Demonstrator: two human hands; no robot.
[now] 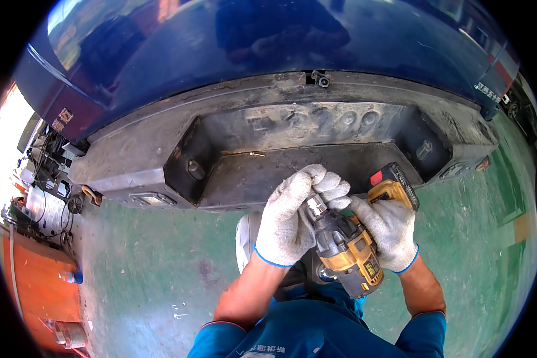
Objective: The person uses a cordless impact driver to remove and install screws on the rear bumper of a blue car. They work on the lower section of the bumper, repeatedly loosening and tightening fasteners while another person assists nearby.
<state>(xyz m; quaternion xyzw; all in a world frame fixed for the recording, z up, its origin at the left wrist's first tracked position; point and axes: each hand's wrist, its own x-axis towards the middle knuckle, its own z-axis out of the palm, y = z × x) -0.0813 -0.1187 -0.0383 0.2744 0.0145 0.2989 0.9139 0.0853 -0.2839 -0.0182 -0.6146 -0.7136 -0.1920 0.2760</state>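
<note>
A yellow and black cordless impact wrench [347,253] is held in front of my body, its nose pointing up and to the left. My right hand [391,230], in a white knit glove with a blue cuff, is wrapped round its handle. The black battery [397,178] with a red patch sticks out beyond that hand. My left hand [295,209], gloved the same way, has its fingers curled round the silver socket [316,206] at the tool's nose. The fingers partly hide the socket's tip.
A dark, scuffed vehicle bumper [125,158] with a recessed step lies ahead, under a glossy blue body panel [268,42]. A small bolt [256,154] rests in the recess. At left are an orange cabinet [42,286], a plastic bottle [71,277] and cluttered equipment. The floor [155,256] is green.
</note>
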